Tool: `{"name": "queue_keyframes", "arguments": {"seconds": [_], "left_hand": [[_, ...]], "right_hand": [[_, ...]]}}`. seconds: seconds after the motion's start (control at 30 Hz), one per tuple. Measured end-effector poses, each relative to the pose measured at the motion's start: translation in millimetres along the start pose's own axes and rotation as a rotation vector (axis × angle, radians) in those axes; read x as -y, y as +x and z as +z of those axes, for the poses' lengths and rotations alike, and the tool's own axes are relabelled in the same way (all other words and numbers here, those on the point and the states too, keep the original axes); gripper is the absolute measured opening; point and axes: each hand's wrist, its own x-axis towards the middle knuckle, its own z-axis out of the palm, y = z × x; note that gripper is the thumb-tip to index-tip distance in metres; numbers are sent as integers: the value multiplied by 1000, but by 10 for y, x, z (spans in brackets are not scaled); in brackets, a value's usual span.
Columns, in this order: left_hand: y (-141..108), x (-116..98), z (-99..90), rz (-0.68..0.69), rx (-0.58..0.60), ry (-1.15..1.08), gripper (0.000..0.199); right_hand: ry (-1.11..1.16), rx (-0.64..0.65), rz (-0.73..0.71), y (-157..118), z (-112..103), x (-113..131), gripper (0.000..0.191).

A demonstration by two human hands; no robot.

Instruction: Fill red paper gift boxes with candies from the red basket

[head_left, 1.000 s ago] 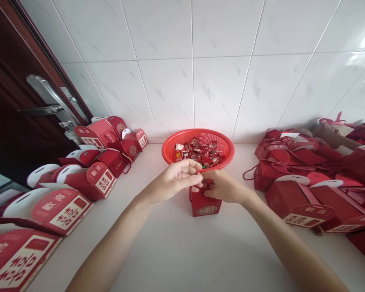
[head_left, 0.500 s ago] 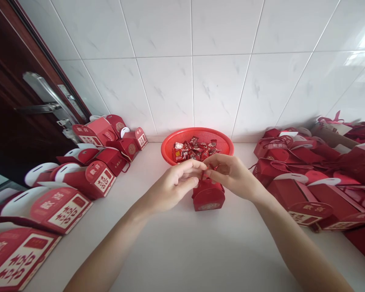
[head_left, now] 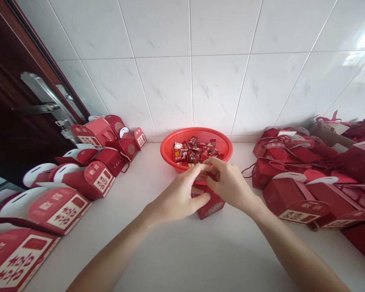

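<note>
A small red gift box (head_left: 211, 207) stands on the white tabletop between my hands, its front lower part showing and now turned at an angle. My left hand (head_left: 184, 196) grips it at the left, thumb along its near side and fingers curled over the top. My right hand (head_left: 232, 184) bends over its upper right, with fingers closed at the top of the box. The box's top and both sets of fingertips are partly hidden. Just behind is a red plastic basket (head_left: 228, 151) with wrapped candies (head_left: 194, 153) in it.
Red gift boxes with white handle flaps (head_left: 68, 213) line the left side, near a dark door (head_left: 6, 81) with a metal handle. More red boxes (head_left: 288, 198), some with cords, crowd the right. A white tiled wall (head_left: 170, 89) rises behind.
My hands have come down from the cord at the box's top onto the box itself. The box has turned and shifted slightly towards me. My left thumb now lies against its side.
</note>
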Motion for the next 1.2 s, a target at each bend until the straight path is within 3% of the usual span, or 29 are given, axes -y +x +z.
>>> {"name": "queue_keyframes", "arguments": {"seconds": [0.1,0.2,0.37,0.6,0.8,0.93,1.07,1.2], "left_hand": [[10,49,5,-103,-31,267,67],[37,134,-22,-191,24,376,78],[102,251,-74,-162,36,359,73],[152,221,-20,-161,46,331,67],[157,262,14,-164,31,437,45],[165,291,29,-160,29,451,25],[166,297,43,-172,37,464,27],[155,281,46,-170,46,480,28]], "right_hand": [[-26,28,2,22,-8,-8,25],[-13,27,31,39,-33,-17,29],[36,29,24,49,-46,-43,30],[107,39,-50,59,-20,-67,28],[174,51,-50,113,-5,-173,26],[359,146,-4,153,-5,-227,23],[499,254,0,165,-33,-211,16],[635,282,21,148,-102,-180,14]]}}
